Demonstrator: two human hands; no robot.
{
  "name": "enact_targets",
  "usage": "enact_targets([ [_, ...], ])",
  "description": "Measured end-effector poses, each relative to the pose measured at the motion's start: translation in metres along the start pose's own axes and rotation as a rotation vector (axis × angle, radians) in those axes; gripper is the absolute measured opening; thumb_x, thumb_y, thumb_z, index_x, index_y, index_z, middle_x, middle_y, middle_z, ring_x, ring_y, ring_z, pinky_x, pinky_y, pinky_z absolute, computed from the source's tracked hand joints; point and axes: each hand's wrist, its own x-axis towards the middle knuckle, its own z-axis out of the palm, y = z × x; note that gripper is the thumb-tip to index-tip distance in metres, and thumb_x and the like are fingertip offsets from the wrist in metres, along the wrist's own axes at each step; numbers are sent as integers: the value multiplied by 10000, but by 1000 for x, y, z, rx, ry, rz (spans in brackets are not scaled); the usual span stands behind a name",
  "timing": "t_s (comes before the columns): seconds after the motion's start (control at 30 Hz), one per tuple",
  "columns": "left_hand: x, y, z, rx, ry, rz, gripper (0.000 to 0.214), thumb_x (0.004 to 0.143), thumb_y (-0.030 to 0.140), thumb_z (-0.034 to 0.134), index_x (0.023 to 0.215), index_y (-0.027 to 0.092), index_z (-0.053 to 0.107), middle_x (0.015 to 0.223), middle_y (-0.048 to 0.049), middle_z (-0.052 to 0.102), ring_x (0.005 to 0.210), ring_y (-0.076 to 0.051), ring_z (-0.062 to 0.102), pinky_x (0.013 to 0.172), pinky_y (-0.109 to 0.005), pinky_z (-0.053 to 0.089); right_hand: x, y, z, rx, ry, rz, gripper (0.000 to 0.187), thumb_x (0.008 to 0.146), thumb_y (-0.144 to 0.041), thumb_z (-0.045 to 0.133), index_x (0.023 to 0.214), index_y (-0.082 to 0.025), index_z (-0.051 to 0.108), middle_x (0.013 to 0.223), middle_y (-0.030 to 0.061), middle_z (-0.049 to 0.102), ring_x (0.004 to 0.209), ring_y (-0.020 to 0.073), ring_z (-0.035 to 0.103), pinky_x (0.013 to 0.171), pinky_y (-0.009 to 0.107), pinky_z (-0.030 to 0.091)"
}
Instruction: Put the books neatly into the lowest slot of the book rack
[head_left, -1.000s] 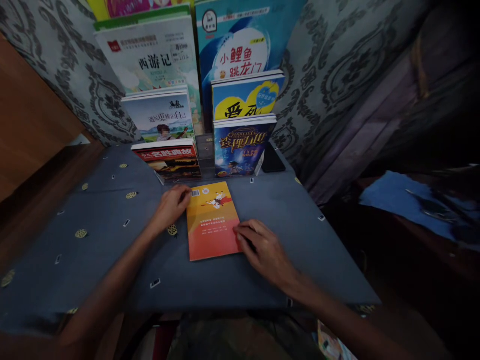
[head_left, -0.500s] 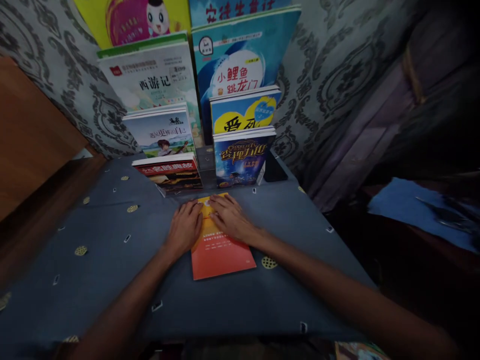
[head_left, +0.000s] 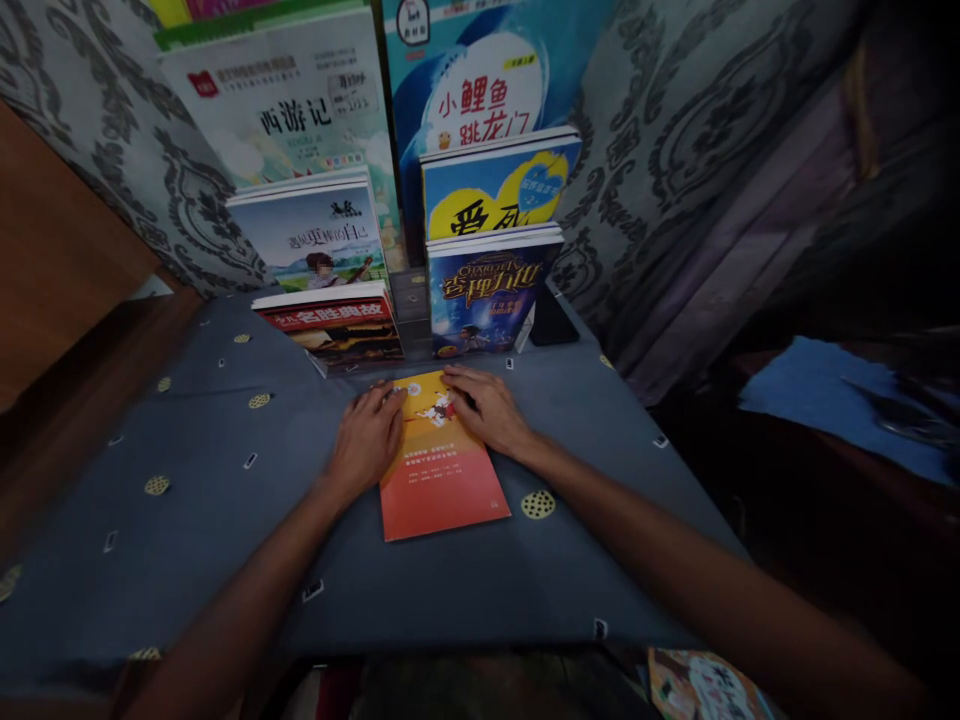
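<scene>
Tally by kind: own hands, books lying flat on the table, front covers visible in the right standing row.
Hands: 2 (left hand, right hand)
Flat book: 1
Right-row covers: 3 (teal cover, blue-yellow cover, dark blue cover)
Total: 6

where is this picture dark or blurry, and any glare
Head view: dim overall, far right nearly black; head view, right: the blue cloth looks soft; head view, middle: the title on the dark blue book is legible, the orange book shows no strong glare, its small print unreadable.
</scene>
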Motion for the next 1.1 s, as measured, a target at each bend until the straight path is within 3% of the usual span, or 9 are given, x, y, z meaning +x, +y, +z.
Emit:
enact_targets([
  [0.23,7,9,-12,107,-106,20,384,1026,223,369,1323,160,604,1388,-163,619,1307,-311,572,1133,-591,383,0,0,-2,-4,-12,21,372,924,-159,505,1232,-167,713,1349,139,684,1250,274,642,1064,494,481],
  [0.53,16,28,0,-2,-179,212,432,1047,344,379,1425,187,518,1519,-155,509,1448,-281,439,1190,-547,348,-1,-2,-4,-30,-34,30,371,944,-174,493,1252,-186,699,1382,124,664,1280,266,612,1085,483,453],
  [1.1,14,26,2,-36,-144,206,414,1044,318,387,1397,174,550,1504,-152,530,1430,-271,460,1188,-530,340,2,-2,-2,-39,-64,50,383,962,-179,477,1286,-126,674,1430,180,603,1316,293,564,1103,486,437],
])
